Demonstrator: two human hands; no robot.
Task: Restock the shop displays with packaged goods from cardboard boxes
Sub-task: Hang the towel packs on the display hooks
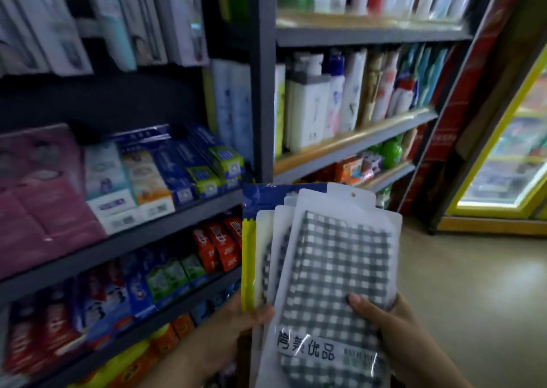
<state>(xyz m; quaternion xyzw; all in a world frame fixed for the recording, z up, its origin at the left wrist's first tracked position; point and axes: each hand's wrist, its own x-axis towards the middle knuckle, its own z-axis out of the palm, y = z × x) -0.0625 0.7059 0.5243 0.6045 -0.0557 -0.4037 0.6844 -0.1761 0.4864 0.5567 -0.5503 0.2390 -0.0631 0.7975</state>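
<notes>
Checked-cloth packets [331, 269], fanned, are gripped by left hand [236, 322] fingers and right hand [393, 328] fingers.

A stack of packets [331, 269] sits between the left hand [236, 325] and right hand [393, 325]. Boxes [165, 174] fill shelves on the left (bottles [334, 100] stand further right). A fridge [509, 156] is far right.

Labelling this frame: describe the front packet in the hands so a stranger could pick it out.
Look low in the middle, in front of the dark shelves, where both hands hold a fanned stack of flat packets. The left hand grips the stack's left edge and the right hand has its thumb on the checked packet. It lies frontmost, fully showing its grey-and-white check cloth and printed white label; the others only peek out behind.
</notes>
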